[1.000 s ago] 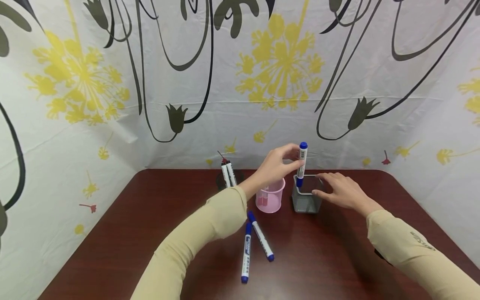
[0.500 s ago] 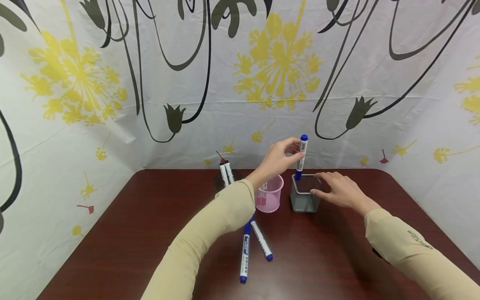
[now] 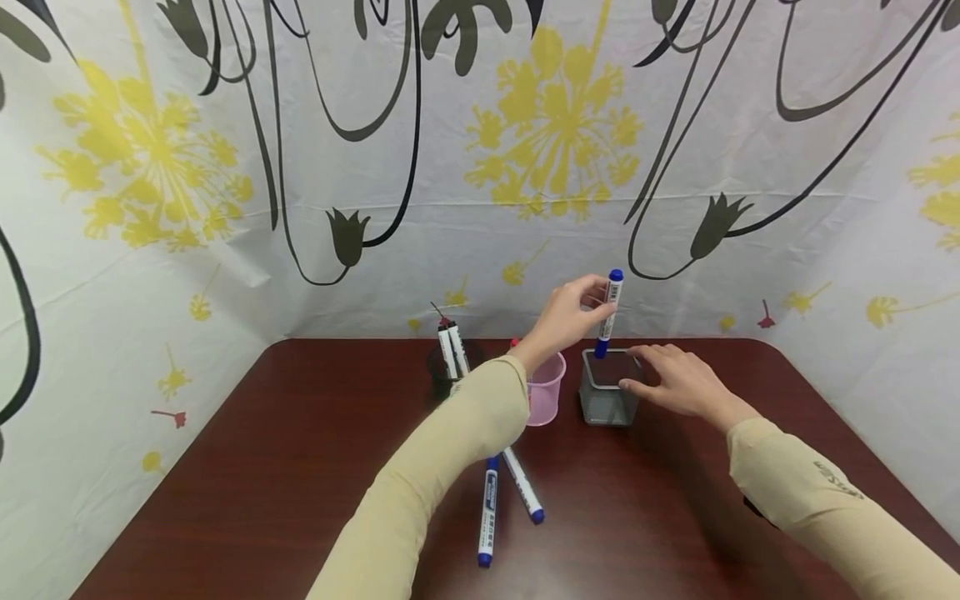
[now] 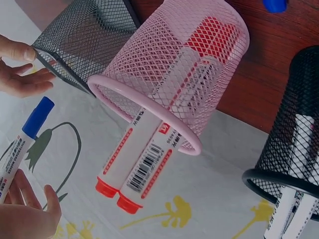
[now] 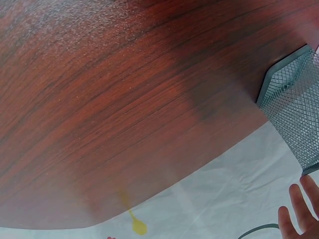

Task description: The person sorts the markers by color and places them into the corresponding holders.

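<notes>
My left hand (image 3: 564,318) pinches a blue-capped whiteboard marker (image 3: 612,293) near its upper part. The marker stands nearly upright, its lower blue end at the rim of a grey square mesh pen holder (image 3: 609,407). At that holder's right side, my right hand (image 3: 684,382) rests its thumb and fingertips by the rim, fingers fairly straight. Right-hand fingers (image 5: 301,206) also show below the holder in the right wrist view. A pink mesh pen cup (image 3: 546,400) with red markers (image 4: 144,172) stands left of the grey holder, partly behind my left forearm.
Two blue-capped markers (image 3: 488,517) lie on the dark red-brown table (image 3: 300,467) in front of the cups. Farther left is a black mesh cup (image 4: 299,99) with black-capped markers (image 3: 452,350). A patterned white cloth (image 3: 450,167) hangs behind the table.
My left hand has risen with the blue marker, then shifted slightly right, so the marker's lower end sits higher at the holder's rim. The right hand stays at the holder.
</notes>
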A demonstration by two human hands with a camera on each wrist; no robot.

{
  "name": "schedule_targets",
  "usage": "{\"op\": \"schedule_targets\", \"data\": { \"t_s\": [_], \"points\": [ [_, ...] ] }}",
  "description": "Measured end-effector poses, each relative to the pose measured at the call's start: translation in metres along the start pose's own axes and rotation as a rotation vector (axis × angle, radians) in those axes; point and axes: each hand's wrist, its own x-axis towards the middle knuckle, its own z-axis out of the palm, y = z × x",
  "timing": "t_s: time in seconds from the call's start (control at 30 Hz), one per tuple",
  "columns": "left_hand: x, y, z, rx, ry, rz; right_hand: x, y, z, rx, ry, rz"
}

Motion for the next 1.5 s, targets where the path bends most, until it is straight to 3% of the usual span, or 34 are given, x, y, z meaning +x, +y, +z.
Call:
{"op": "schedule_targets", "data": {
  "t_s": [0.37, 0.63, 0.87, 1.07, 1.3, 1.5],
  "points": [
    [0.002, -0.011, 0.017, 0.020, 0.001, -0.013, 0.002, -0.001, 0.000, -0.009, 0.004, -0.005],
    [-0.009, -0.023, 0.032, 0.037, -0.019, -0.052, 0.002, -0.002, -0.001, -0.025, 0.012, -0.018],
    [-0.018, -0.031, 0.042, 0.106, -0.050, -0.059, 0.002, -0.002, 0.000, -0.030, 0.015, -0.017],
    [-0.026, -0.039, 0.047, 0.097, -0.098, -0.081, 0.001, -0.002, -0.001, -0.029, 0.018, -0.014],
    [-0.034, -0.051, 0.053, 0.168, -0.108, -0.047, 0.000, -0.002, 0.000, -0.023, 0.025, -0.016],
    [-0.035, -0.052, 0.055, 0.196, -0.135, -0.008, -0.001, 0.000, 0.001, -0.021, 0.016, -0.009]
  ]
}}
